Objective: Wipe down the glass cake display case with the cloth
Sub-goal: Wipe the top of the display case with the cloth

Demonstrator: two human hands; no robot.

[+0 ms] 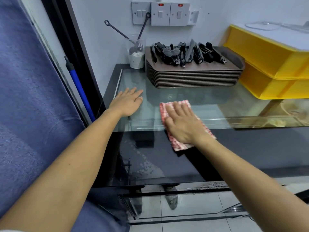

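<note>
- Centrally, a glass cake display case [192, 101] is seen from above, its flat glass top framed in black and its dark front pane sloping down towards the viewer, with water droplets scattered on that pane.
- At the left edge, a large blue fabric surface [30, 97] is seen, with a blue-handled pole [79, 87] standing between it and the case.
- At the right, yellow plastic bins [274, 67] are stacked on the glass top, near the back.
- A stack of brown trays [192, 76] is set on the back of the glass top, and black tongs [189, 53] are piled on the uppermost tray.
- The left hand [127, 102] is laid palm down on the glass near the case's left edge, fingers straight and slightly spread, holding nothing.
- The right hand [183, 122] is pressed flat on a red-and-white checked cloth [177, 143], fingers straight and close together, not curled round it.
- The cloth is spread over the front edge of the glass top, with its near end lying on the dark sloping pane.
- A clear cup [137, 54] holding long-handled utensils is placed just left of the trays, against the wall.
- Wall switches [160, 13] with two red lights are mounted above.
</note>
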